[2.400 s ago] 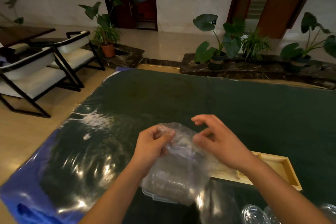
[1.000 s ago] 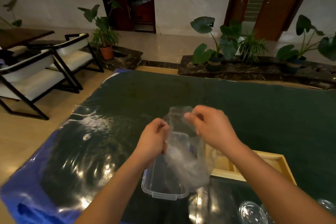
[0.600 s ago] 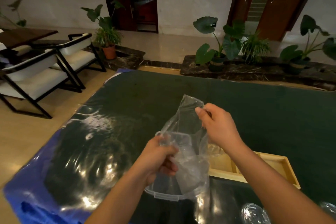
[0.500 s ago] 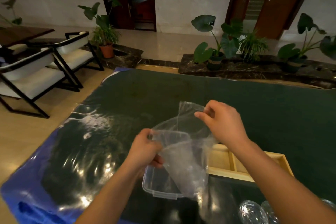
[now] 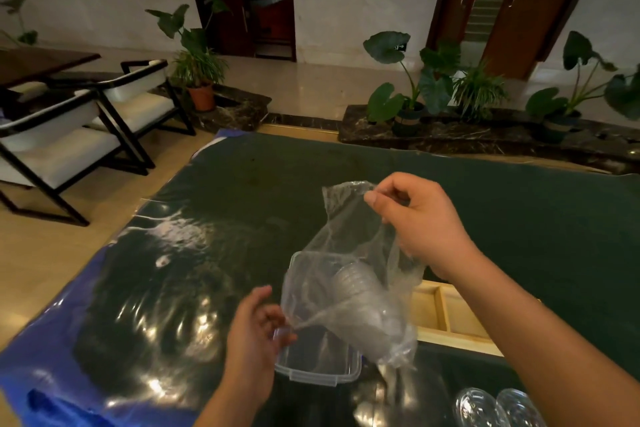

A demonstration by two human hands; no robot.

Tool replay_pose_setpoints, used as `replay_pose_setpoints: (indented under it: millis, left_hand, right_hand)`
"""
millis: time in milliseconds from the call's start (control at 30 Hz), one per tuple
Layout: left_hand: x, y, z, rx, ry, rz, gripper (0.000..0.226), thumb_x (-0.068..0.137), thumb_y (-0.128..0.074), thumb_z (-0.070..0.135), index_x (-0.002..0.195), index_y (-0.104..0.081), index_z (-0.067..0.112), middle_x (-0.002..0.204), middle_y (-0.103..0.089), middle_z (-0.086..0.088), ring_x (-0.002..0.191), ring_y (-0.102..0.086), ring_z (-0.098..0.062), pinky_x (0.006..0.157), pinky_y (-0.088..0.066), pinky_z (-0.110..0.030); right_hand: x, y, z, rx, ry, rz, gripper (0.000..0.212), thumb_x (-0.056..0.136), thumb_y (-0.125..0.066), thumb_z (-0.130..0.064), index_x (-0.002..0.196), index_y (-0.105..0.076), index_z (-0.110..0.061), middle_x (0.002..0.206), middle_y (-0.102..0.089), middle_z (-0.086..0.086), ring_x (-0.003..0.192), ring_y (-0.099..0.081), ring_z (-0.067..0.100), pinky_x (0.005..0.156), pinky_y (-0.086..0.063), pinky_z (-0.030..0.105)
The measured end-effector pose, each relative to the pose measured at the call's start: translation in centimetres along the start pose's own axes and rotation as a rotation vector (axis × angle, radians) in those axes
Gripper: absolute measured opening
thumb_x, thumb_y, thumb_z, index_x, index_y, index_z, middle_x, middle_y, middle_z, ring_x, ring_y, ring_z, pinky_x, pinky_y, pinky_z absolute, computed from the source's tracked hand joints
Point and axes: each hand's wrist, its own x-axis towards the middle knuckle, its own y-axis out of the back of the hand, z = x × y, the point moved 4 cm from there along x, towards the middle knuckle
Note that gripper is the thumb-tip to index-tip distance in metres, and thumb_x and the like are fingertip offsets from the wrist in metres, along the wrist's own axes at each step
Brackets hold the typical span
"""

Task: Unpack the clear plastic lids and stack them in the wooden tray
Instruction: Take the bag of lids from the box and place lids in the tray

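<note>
Above the dark green desk (image 5: 519,218), my right hand (image 5: 426,222) pinches the thin clear plastic bag (image 5: 349,253), its stack of clear plastic lids (image 5: 367,308) hanging nearer my half-open, empty left hand (image 5: 252,333).

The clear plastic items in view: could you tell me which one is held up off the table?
The thin plastic bag, pinched at its top by the right hand. The rectangular container and the round lids lie on the table.

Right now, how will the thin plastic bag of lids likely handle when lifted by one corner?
The plastic bag looks floppy: it creases and sags below the right hand. The stack of lids weighs down its bottom, so it will probably swing.
</note>
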Motion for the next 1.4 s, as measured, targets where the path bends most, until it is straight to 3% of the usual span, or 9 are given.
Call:
replay_pose_setpoints:
  millis: [233,400,633,733,833,933,1000,1100,1400]
  left_hand:
    - [1.2,-4.4,-8.2,-0.058,0.426,-0.226,0.078,0.088,-0.049,0.075,0.136,-0.060,0.015,0.129,-0.070,-0.019,0.113,-0.069,-0.037,0.092,-0.055,-0.049]
    - [1.4,-7.0,-7.0,-0.378,0.518,-0.535,0.073,0.085,-0.072,0.050,0.142,-0.059,0.006,0.139,-0.061,-0.022,0.120,-0.064,-0.042,0.098,-0.053,-0.054]
    - [3.3,-5.5,-6.2,-0.360,0.535,-0.638,0.086,0.095,-0.051,0.070,0.154,-0.042,0.008,0.159,-0.039,-0.026,0.146,-0.037,-0.045,0.113,-0.033,-0.064]
    - [4.1,-5.0,-5.9,-0.374,0.518,-0.646,0.081,0.095,-0.051,0.067,0.148,-0.048,0.006,0.148,-0.049,-0.030,0.142,-0.039,-0.048,0.118,-0.023,-0.069]
    - [4.4,-5.1,-4.7,-0.331,0.480,-0.757,0.086,0.100,-0.024,0.072,0.148,-0.048,0.004,0.151,-0.048,-0.027,0.147,-0.033,-0.043,0.123,-0.010,-0.063]
    - [4.8,-5.0,-4.3,-0.290,0.448,-0.837,0.090,0.102,-0.013,0.070,0.151,-0.044,0.002,0.153,-0.048,-0.026,0.146,-0.037,-0.042,0.122,-0.012,-0.057]
    - [5.3,-5.0,-4.6,-0.292,0.469,-0.809,0.086,0.103,-0.017,0.068,0.145,-0.051,0.001,0.144,-0.056,-0.026,0.138,-0.046,-0.040,0.119,-0.021,-0.056]
    - [6.0,-4.3,-4.9,-0.232,0.446,-0.700,0.081,0.101,-0.035,0.068,0.145,-0.052,0.002,0.140,-0.058,-0.029,0.132,-0.052,-0.045,0.113,-0.034,-0.058]
    - [5.7,-2.6,-3.5,-0.153,0.478,-0.572,0.078,0.095,-0.048,0.067,0.132,-0.066,0.001,0.129,-0.067,-0.031,0.117,-0.066,-0.048,0.092,-0.054,-0.061]
  right_hand:
    - [-0.5,1.1,-4.6,0.448,0.005,-0.041,0.021,0.099,-0.060,-0.022,0.087,-0.061,-0.005,0.063,-0.053,0.002,0.037,-0.044,0.014,0.033,-0.041,0.027]
    - [-1.2,1.7,-3.3,0.562,-0.068,-0.046,0.018,0.101,-0.057,-0.020,0.088,-0.062,-0.008,0.066,-0.048,0.006,0.039,-0.039,0.010,0.034,-0.040,0.024]
    - [-2.6,4.7,-0.8,0.112,-0.038,0.123,0.008,0.091,-0.070,-0.030,0.092,-0.063,-0.035,0.081,-0.066,-0.005,0.038,-0.056,0.016,0.040,-0.050,0.030]
    - [-3.8,5.0,-1.0,-0.194,0.039,0.086,0.047,0.081,-0.072,-0.043,0.121,-0.048,-0.044,0.094,-0.059,-0.017,0.062,-0.065,0.008,0.055,-0.053,0.024]
    - [-5.3,5.5,-2.0,-0.587,0.264,0.204,0.074,0.077,-0.074,-0.044,0.142,-0.045,-0.023,0.128,-0.049,-0.004,0.102,-0.058,0.011,0.082,-0.051,0.030]
    - [-7.1,5.4,-4.4,-0.668,0.656,0.321,0.039,0.086,-0.075,-0.031,0.117,-0.070,-0.008,0.114,-0.065,0.012,0.101,-0.060,0.031,0.081,-0.047,0.044]
    - [-7.6,3.9,-5.4,-0.668,0.739,0.088,0.021,0.094,-0.062,-0.031,0.104,-0.074,-0.017,0.098,-0.070,0.001,0.089,-0.064,0.023,0.074,-0.050,0.039]
    - [-7.1,1.5,-4.1,-0.909,0.406,-0.444,0.033,0.100,-0.038,-0.048,0.113,-0.064,-0.032,0.106,-0.066,-0.010,0.098,-0.064,0.017,0.078,-0.051,0.034]
    - [-7.3,1.4,-2.3,-0.980,0.228,-0.721,0.021,0.101,-0.043,-0.034,0.102,-0.063,-0.026,0.099,-0.068,-0.004,0.092,-0.063,0.021,0.075,-0.048,0.033]
